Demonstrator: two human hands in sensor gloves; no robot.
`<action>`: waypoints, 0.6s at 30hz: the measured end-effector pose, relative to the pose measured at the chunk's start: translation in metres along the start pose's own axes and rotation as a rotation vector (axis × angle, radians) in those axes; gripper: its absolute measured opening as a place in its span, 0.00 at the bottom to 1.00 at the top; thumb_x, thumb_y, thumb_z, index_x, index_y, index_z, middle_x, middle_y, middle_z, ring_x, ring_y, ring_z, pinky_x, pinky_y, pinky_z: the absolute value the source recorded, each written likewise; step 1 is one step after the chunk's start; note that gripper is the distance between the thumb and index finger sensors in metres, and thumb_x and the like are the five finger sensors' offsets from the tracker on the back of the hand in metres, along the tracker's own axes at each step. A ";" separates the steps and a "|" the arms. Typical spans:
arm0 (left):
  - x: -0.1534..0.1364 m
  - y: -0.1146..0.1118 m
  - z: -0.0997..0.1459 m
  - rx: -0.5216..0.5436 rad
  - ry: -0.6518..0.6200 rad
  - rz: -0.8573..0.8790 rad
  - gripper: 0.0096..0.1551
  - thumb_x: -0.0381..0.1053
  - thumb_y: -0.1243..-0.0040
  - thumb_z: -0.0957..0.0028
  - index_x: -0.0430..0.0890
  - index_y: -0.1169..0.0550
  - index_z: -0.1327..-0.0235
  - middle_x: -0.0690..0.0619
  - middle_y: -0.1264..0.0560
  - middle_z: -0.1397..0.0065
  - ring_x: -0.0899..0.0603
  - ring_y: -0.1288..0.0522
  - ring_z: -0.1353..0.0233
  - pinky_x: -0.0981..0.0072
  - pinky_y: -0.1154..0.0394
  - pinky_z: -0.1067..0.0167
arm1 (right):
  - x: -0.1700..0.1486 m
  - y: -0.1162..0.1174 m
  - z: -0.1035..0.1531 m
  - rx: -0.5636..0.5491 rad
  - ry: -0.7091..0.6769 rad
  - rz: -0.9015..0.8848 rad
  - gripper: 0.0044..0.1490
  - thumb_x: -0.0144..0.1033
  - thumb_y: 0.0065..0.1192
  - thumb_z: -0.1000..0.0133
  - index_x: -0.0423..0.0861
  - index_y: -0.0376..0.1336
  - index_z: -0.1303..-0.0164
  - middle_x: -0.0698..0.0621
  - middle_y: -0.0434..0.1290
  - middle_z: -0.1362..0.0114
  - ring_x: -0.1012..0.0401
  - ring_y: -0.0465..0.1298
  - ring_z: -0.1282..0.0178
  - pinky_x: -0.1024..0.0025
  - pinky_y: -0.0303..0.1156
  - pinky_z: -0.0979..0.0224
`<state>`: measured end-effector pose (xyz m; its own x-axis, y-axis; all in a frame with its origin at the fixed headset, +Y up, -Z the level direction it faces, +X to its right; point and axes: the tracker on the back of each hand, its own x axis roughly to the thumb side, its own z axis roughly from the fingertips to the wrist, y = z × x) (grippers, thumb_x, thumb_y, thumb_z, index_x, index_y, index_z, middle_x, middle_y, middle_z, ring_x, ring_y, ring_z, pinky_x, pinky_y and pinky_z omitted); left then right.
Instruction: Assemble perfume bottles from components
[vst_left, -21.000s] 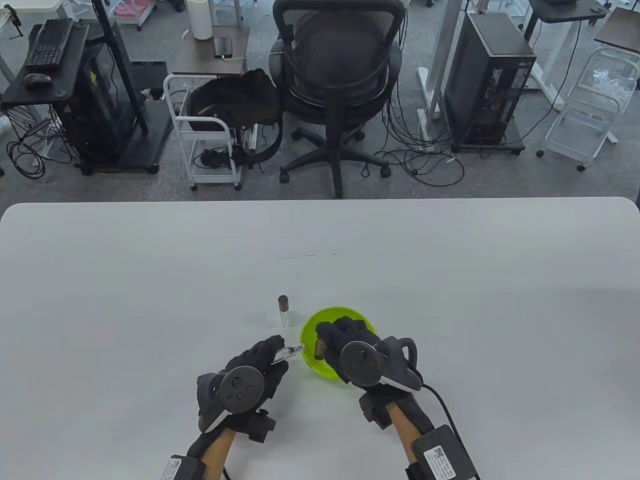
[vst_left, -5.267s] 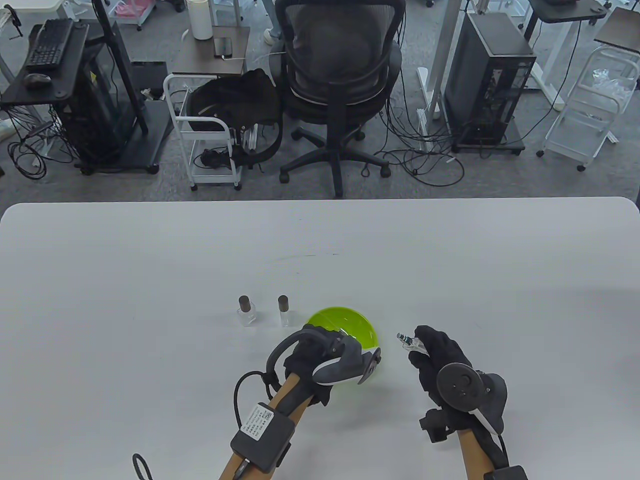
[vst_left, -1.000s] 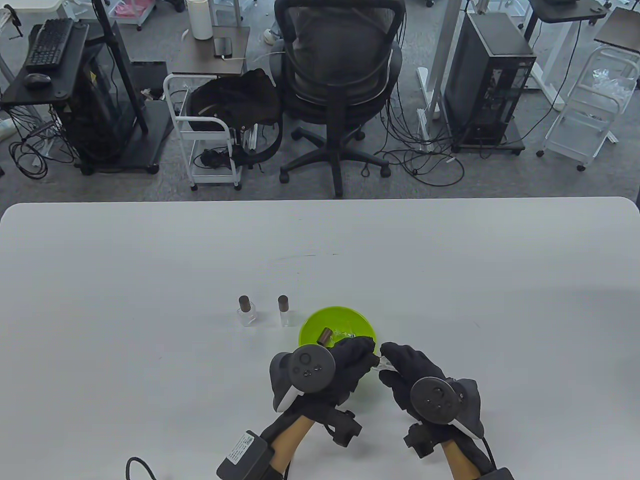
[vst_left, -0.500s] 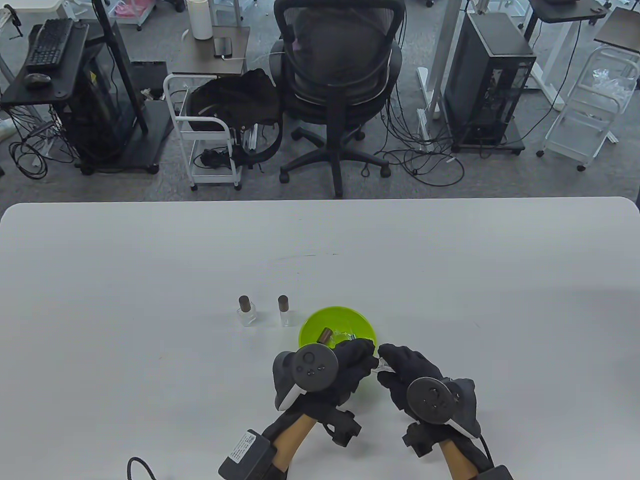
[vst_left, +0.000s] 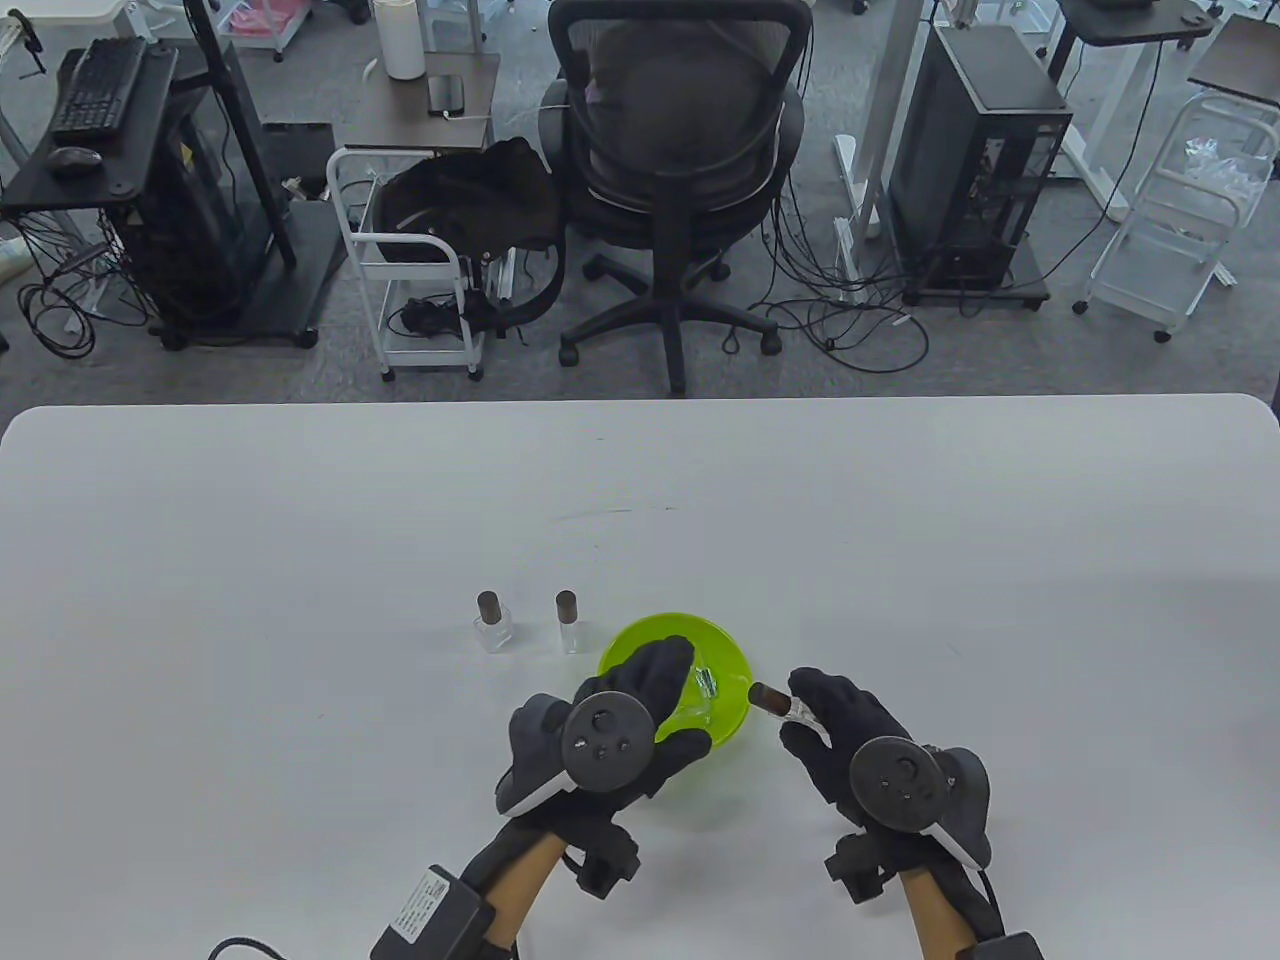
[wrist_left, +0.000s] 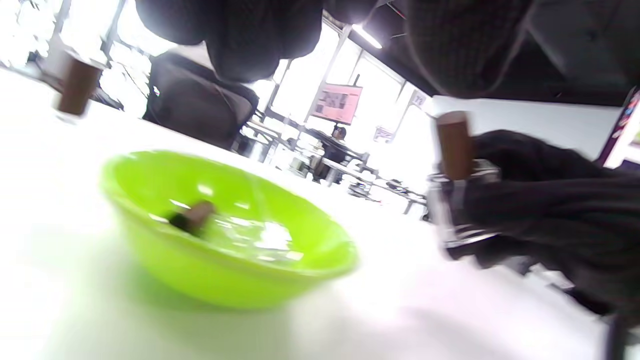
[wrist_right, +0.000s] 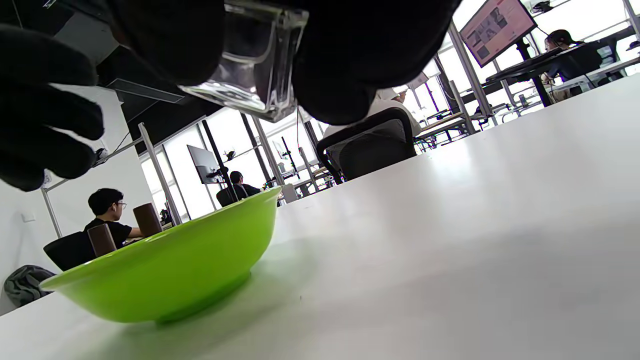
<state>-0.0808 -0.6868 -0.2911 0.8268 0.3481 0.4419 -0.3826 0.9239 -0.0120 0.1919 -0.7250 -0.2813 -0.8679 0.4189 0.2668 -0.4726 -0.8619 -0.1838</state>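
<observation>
Showing brown cap (wrist_left: 196, 214) in bowl (wrist_left: 320, 260).

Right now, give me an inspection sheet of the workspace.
Surface: white table, bare around the work.
Job's things: two capped bottles upright left of the green bowl; a brown cap and clear parts in the bowl.
Clutter: nothing seen.
Hands: left hand over the bowl, holds nothing seen; right hand holds a capped bottle right of the bowl.
Cables: from wrist boxes, off the bottom edge.
Surroundings: office chair, carts, PCs, floor cables.
</observation>
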 end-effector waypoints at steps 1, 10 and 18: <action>-0.007 0.001 0.006 0.009 0.024 -0.085 0.59 0.67 0.41 0.48 0.43 0.52 0.13 0.35 0.43 0.15 0.29 0.33 0.20 0.38 0.38 0.22 | -0.003 0.000 0.000 0.003 0.013 -0.008 0.32 0.52 0.60 0.38 0.56 0.56 0.25 0.48 0.71 0.25 0.56 0.79 0.34 0.57 0.77 0.31; -0.064 -0.013 0.035 -0.064 0.228 -0.368 0.65 0.71 0.43 0.52 0.45 0.59 0.13 0.34 0.53 0.12 0.25 0.47 0.14 0.30 0.49 0.19 | -0.014 0.008 -0.002 0.028 0.068 0.000 0.32 0.51 0.58 0.38 0.57 0.55 0.24 0.49 0.72 0.24 0.53 0.78 0.29 0.50 0.73 0.26; -0.077 -0.011 0.041 -0.050 0.270 -0.338 0.66 0.72 0.43 0.53 0.46 0.59 0.13 0.34 0.54 0.12 0.24 0.49 0.14 0.29 0.50 0.19 | -0.022 0.008 -0.011 0.005 0.145 0.016 0.34 0.51 0.52 0.35 0.56 0.48 0.21 0.46 0.67 0.19 0.52 0.74 0.22 0.46 0.68 0.21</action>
<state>-0.1567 -0.7305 -0.2882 0.9828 0.0480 0.1784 -0.0572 0.9972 0.0472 0.2060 -0.7380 -0.2992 -0.8883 0.4421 0.1242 -0.4584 -0.8699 -0.1821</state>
